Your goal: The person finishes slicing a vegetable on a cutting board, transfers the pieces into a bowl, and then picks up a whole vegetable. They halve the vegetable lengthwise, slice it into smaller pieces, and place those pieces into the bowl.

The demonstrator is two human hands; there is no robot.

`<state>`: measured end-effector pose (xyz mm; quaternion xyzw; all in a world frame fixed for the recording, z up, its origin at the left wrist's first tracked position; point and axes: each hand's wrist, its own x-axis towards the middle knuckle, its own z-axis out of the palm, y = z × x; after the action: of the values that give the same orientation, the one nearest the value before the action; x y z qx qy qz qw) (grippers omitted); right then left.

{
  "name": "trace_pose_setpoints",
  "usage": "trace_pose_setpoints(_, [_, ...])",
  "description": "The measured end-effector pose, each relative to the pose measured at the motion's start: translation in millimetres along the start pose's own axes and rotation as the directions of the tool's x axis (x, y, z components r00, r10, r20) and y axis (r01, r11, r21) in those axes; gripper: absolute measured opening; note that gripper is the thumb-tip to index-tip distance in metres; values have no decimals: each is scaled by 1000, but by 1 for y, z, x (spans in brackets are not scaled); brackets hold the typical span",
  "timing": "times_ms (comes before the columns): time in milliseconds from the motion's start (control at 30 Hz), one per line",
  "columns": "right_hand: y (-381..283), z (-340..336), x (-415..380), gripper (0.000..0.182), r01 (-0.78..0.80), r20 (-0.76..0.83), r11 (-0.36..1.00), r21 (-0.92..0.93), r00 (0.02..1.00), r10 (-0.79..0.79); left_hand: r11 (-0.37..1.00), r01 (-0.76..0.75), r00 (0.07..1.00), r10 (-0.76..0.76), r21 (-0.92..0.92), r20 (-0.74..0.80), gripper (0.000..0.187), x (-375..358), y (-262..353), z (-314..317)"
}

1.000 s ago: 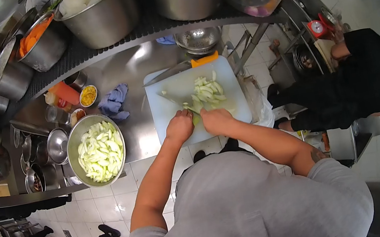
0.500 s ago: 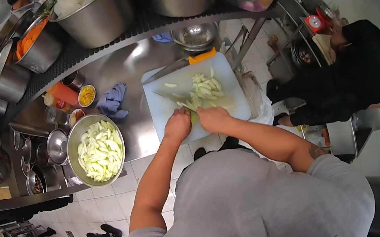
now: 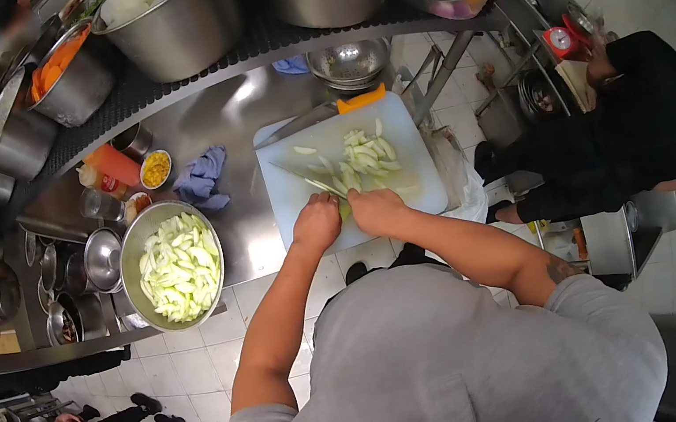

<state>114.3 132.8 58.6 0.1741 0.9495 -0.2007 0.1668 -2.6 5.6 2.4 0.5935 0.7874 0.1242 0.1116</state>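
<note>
On the white cutting board (image 3: 428, 187), my right hand (image 3: 377, 211) is closed round a kitchen knife (image 3: 303, 176); its handle is hidden in the fist and its blade points up and left. Close beside it, my left hand (image 3: 317, 221) has its fingers curled at the blade's lower side, against a pale green vegetable piece (image 3: 344, 211) that is mostly hidden. Cut pale green strips (image 3: 368, 152) lie in a pile beyond the blade. At the board's far edge rests a second knife with an orange handle (image 3: 361, 99).
Left of the board stands a steel bowl (image 3: 129, 277) full of cut strips. A blue cloth (image 3: 201, 178), a small cup of yellow bits (image 3: 156, 169) and sauce bottles (image 3: 114, 166) are nearby. Steel tubs (image 3: 178, 32) line the shelf above. A person in black (image 3: 611, 129) stands at right.
My hands and the knife stay at nearly the same spot on the board. At lower left, the person in blue has changed position, with legs and arms shifted.
</note>
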Motion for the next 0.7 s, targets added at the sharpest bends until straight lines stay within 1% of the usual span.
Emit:
trace_pose_setpoints(33, [0,1,-2,26,4,-10,1000,-8,1000,-4,1000,20,1000,-21,-20,-18,20,3,-1,-1])
trace_pose_setpoints(100, [-4,13,-13,25,-86,15,996,-1,996,86,998,48,998,-50,-42,-36,19,2,-2,1])
trace_pose_setpoints(167, [-1,12,2,25,-50,-19,999,15,999,50,997,29,996,-35,-66,-81,18,3,-4,6])
trace_pose_setpoints(200, [0,14,4,25,-16,-44,999,34,999,17,997,34,996,-39,-68,-78,18,2,-2,1])
trace_pose_setpoints(267, [-4,11,-11,26,-37,-1,999,24,999,37,1000,20,999,-21,16,45,22,0,4,-17])
trace_pose_setpoints(333, [-1,10,-10,26,-35,30,999,-12,999,35,999,36,999,-36,-9,6,22,2,2,-15])
trace_pose_setpoints(367, [2,23,-9,26,-27,-19,1000,16,999,27,998,42,999,-43,-38,-14,22,-2,3,-12])
trace_pose_setpoints(400, [-2,21,-11,25,-18,-72,999,42,997,21,998,42,999,-43,-39,-13,22,-1,2,-12])
trace_pose_setpoints(433, [-2,15,-6,25,-17,-70,999,41,997,20,999,24,1000,-24,-23,-8,21,0,1,-12])
trace_pose_setpoints(500, [-6,3,1,26,30,-23,999,-29,999,-30,1000,9,1000,-9,-10,16,21,-9,3,-8])
trace_pose_setpoints(533, [-8,5,-4,26,27,-29,999,-25,999,-28,999,29,999,-28,-16,21,21,-8,3,-8])
trace_pose_setpoints(600, [-8,8,-16,26,-45,46,999,-8,998,46,998,58,998,-58,-22,3,21,-1,0,-7])
trace_pose_setpoints(633, [-5,14,-16,26,-45,48,999,-7,998,46,996,68,998,-69,-54,-15,22,-3,-1,-2])
trace_pose_setpoints(700, [1,27,-4,26,-41,-73,997,64,996,45,993,84,995,-87,-78,-40,24,-6,-2,-4])
